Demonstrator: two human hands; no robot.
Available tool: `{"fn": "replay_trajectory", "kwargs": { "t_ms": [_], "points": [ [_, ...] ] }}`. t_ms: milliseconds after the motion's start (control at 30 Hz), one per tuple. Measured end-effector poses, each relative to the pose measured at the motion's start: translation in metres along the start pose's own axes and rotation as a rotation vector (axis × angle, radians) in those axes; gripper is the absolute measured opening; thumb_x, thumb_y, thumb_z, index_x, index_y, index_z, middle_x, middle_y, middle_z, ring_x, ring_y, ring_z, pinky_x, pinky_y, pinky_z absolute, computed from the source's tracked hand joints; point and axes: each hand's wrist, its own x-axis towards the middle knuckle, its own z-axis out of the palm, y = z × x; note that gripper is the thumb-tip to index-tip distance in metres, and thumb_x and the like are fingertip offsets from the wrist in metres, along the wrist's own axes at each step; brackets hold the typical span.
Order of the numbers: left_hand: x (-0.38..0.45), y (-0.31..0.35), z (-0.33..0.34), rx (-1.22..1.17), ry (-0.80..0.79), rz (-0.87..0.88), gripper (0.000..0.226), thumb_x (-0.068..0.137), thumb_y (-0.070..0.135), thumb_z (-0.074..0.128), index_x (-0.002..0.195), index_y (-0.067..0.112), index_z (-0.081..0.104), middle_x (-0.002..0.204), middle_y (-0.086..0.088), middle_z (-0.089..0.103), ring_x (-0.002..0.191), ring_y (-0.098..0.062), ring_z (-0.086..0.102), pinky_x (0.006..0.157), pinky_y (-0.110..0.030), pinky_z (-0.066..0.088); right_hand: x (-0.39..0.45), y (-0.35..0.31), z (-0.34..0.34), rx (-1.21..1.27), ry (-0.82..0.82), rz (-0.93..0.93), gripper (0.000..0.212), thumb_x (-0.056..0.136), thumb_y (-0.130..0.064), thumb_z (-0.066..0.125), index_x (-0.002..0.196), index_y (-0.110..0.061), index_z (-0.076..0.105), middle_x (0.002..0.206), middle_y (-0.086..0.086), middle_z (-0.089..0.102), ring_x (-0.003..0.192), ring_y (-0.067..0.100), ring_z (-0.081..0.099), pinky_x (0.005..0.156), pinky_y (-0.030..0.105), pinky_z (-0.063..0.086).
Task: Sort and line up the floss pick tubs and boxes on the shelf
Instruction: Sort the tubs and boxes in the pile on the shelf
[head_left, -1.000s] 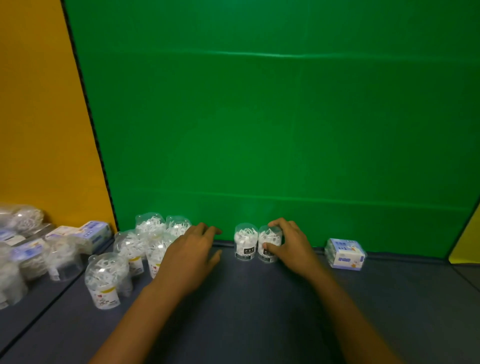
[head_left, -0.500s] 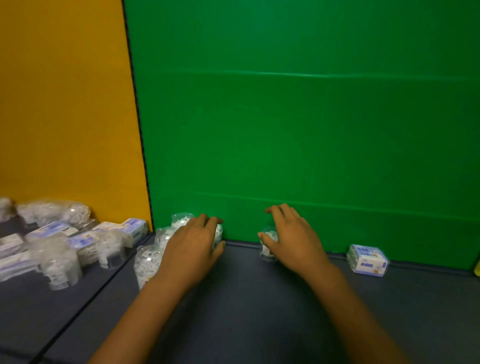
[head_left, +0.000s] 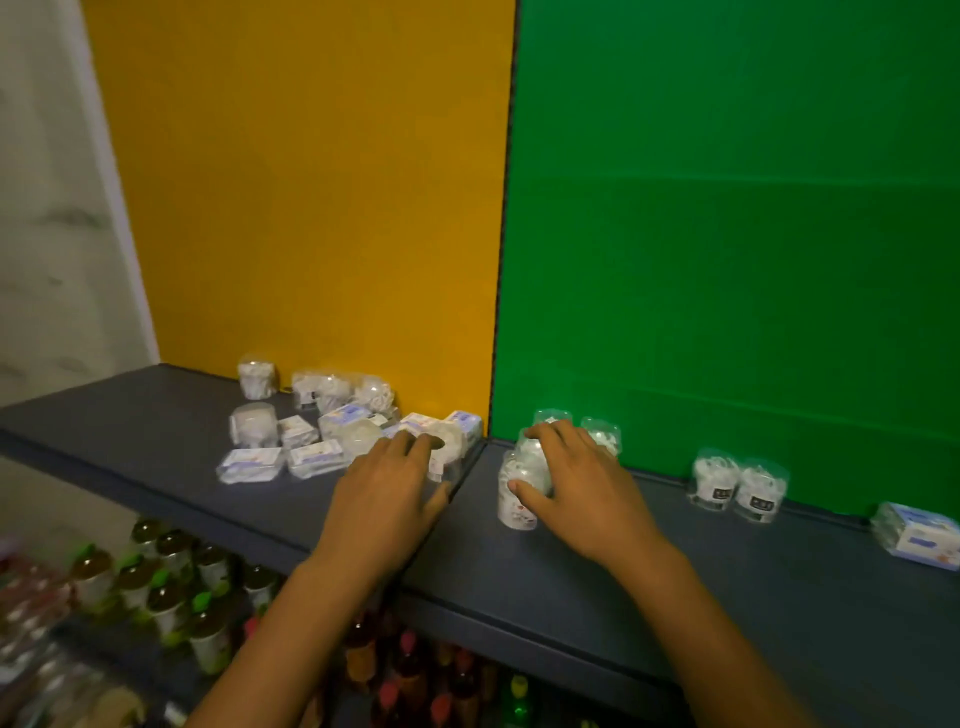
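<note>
While the left hand (head_left: 390, 486) lies flat, the right hand (head_left: 576, 480) grips a tub (head_left: 519, 493)

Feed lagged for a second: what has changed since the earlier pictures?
The right hand left the two black-labelled tubs and now grips a tub in the cluster further left. The left hand went left onto another tub. The pair and the box stayed.
</note>
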Motion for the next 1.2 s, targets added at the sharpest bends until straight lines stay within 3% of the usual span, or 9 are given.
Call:
{"fn": "replay_trajectory", "kwargs": {
  "t_ms": [200,533,933,1200],
  "points": [
    [-0.043,-0.065,-0.034,0.003,-0.003,-0.03,0.046,0.094,0.045,0.049,0.136,0.028,0.04,0.129,0.002,0.051,0.116,-0.021,0.051,0.086,-0.035,0.047,0.004,-0.079,0.007,0.027,-0.01,-0.028,0.057,0.093,-0.057,0.047,0.138,-0.024,0.035,0.131,-0.002,0.044,0.119,0.02,0.046,0.092,0.033,0.043],
    [-0.08,-0.17,-0.063,-0.019,0.055,-0.158,0.044,0.091,0.044,0.054,0.131,0.027,0.046,0.122,0.003,0.055,0.112,-0.019,0.053,0.085,-0.034,0.049,0.049,-0.179,0.039,0.091,0.021,-0.135,0.052,0.091,-0.052,0.053,0.133,-0.025,0.04,0.131,-0.004,0.047,0.119,0.02,0.048,0.085,0.035,0.045],
    [-0.049,-0.268,-0.035,0.023,0.043,-0.26,0.047,0.092,0.047,0.05,0.135,0.031,0.041,0.129,0.006,0.051,0.117,-0.014,0.05,0.092,-0.032,0.048,0.142,-0.219,0.114,0.144,-0.006,-0.179,0.056,0.091,-0.055,0.051,0.137,-0.026,0.037,0.136,-0.003,0.045,0.123,0.019,0.046,0.094,0.032,0.043],
    [0.019,-0.338,-0.024,0.038,0.052,-0.264,0.045,0.092,0.044,0.054,0.133,0.028,0.044,0.128,0.005,0.052,0.117,-0.015,0.052,0.088,-0.032,0.048,0.225,-0.237,0.17,0.235,0.003,-0.173,0.052,0.091,-0.055,0.049,0.133,-0.027,0.04,0.135,-0.004,0.047,0.119,0.017,0.05,0.092,0.03,0.044]
  ]
}}
